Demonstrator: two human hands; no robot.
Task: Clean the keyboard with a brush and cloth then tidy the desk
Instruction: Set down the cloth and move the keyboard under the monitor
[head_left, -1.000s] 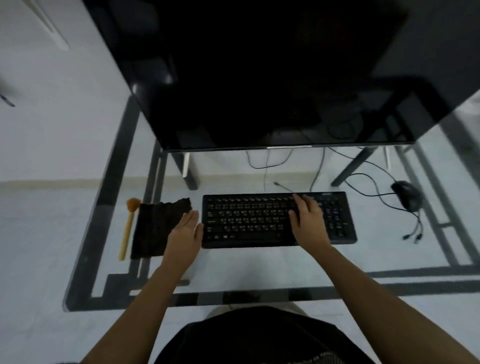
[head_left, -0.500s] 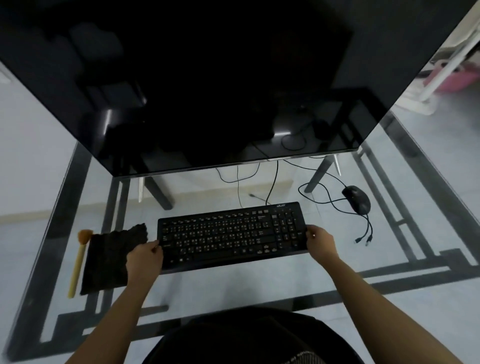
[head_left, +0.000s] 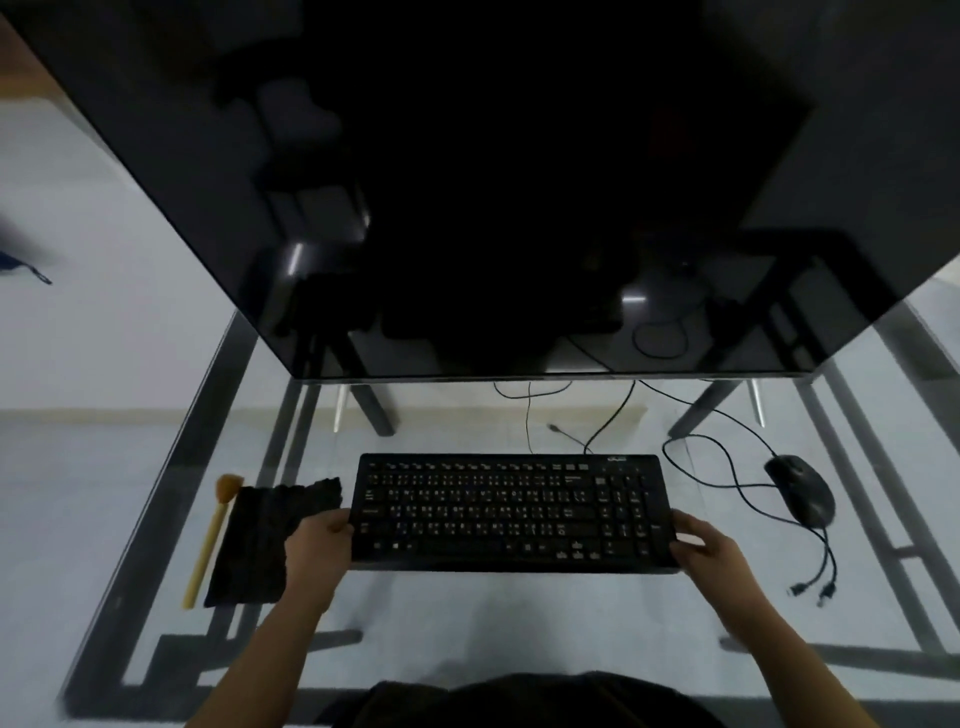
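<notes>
A black keyboard (head_left: 511, 512) lies across the middle of the glass desk (head_left: 467, 608). My left hand (head_left: 318, 540) grips its left end and my right hand (head_left: 704, 545) grips its right end. A dark cloth (head_left: 260, 545) lies flat just left of the keyboard, partly under my left hand. Along the cloth's left edge rests a brush (head_left: 210, 538) with a yellow handle and an orange head at its far end.
A large black monitor (head_left: 493, 182) overhangs the back of the desk. A black mouse (head_left: 800, 488) sits to the right, its cable (head_left: 727, 467) looping toward the keyboard with loose plugs (head_left: 810, 590) near the right side. White floor shows through the glass.
My hands left the keys and cloth and took hold of the keyboard's two ends. The keyboard now sits squarer and closer to me; my head view swung left, then back.
</notes>
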